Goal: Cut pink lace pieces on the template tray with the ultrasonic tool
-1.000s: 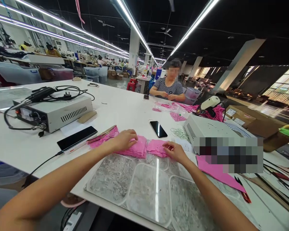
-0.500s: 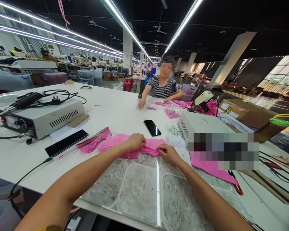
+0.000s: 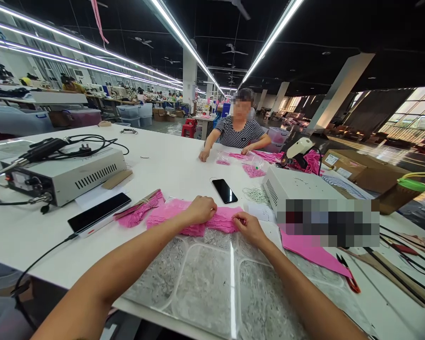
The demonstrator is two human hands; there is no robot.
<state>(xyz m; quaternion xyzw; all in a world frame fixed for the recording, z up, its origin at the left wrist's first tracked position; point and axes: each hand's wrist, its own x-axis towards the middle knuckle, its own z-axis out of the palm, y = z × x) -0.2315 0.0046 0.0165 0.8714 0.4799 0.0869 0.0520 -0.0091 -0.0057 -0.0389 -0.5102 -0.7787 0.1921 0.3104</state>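
Two adjoining stacks of thin pink fabric pieces (image 3: 175,216) lie across the far edge of a grey marbled mat. My left hand (image 3: 202,208) rests at the inner end of the right-hand stack, its fingers curled onto the pink fabric. At the other end, my right hand (image 3: 248,227) pinches the corner of that same stack (image 3: 225,221) between thumb and forefinger. Left of the stacks lies a tied pink bundle with a cardboard strip (image 3: 141,208). A larger pink sheet (image 3: 313,252) is beside my right forearm.
A black phone (image 3: 224,190) lies beyond my hands. Grey machine boxes stand left (image 3: 81,177) and right (image 3: 301,186). Red-handled snips (image 3: 352,281) lie at right, near cables. Across the white table (image 3: 170,156), a person in a striped top handles pink pieces.
My hands stay at the same stack, with barely any shift in the fingers. The view tilts slightly. The co-worker's hand has moved a little to the left.
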